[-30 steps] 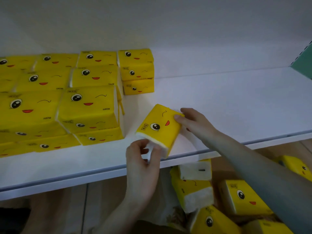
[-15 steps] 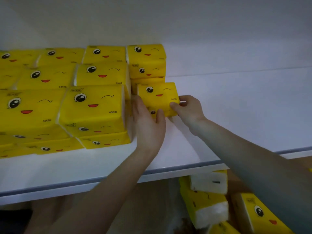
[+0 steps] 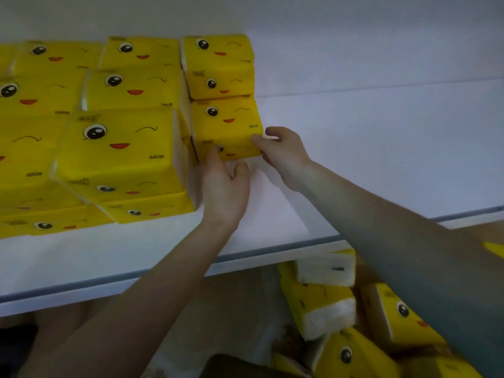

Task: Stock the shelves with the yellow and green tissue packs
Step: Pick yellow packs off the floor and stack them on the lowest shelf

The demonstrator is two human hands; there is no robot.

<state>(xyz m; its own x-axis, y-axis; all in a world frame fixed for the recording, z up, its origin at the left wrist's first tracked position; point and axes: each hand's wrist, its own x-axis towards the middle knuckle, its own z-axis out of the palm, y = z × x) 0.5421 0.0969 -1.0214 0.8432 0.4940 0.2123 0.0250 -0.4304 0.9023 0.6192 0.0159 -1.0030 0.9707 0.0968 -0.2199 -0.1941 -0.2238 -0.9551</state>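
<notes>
Single head camera, wide-angle, close above white shelf [image 3: 381, 165], facing forward-down; edges probably lens-bent.

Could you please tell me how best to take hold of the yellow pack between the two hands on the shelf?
Probably its right end, from the right: other packs crowd the yellow pack on its left and behind, while its right end faces bare shelf. Thumb on top, fingers round the end.

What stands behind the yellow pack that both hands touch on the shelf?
Behind the pack stands a stack of yellow packs. Its top and one front face show; the pack in front covers its lower part, so the count is unclear.
</notes>
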